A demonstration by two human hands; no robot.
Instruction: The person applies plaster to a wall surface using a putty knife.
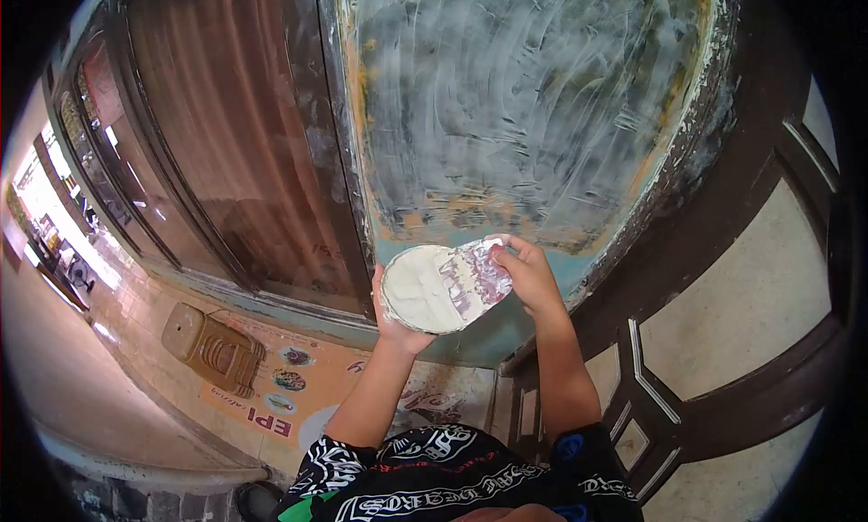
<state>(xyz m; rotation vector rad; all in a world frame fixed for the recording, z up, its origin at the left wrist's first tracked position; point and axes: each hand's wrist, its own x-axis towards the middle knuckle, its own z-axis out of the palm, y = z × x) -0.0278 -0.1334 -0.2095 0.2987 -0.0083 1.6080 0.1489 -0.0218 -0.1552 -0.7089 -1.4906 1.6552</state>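
Note:
My left hand (404,337) is wrapped round the underside and left edge of a shallow round tub of white putty (414,291), held up in front of me. My right hand (532,276) pinches a flat putty spreader (484,278) between thumb and fingers. Pinkish and smeared with white, the spreader overlaps the tub's right side, its far edge against the putty. Just beyond both hands stands a wall panel (533,97) streaked with white and grey, with orange-brown patches along its edges.
A brown plastic stool (213,348) is on the floor at left, beside a printed orange banner (289,391). Left of the panel is a dark-framed window (226,142) with a reddish curtain behind. Dark wooden panelling with pale insets (741,296) fills the right side.

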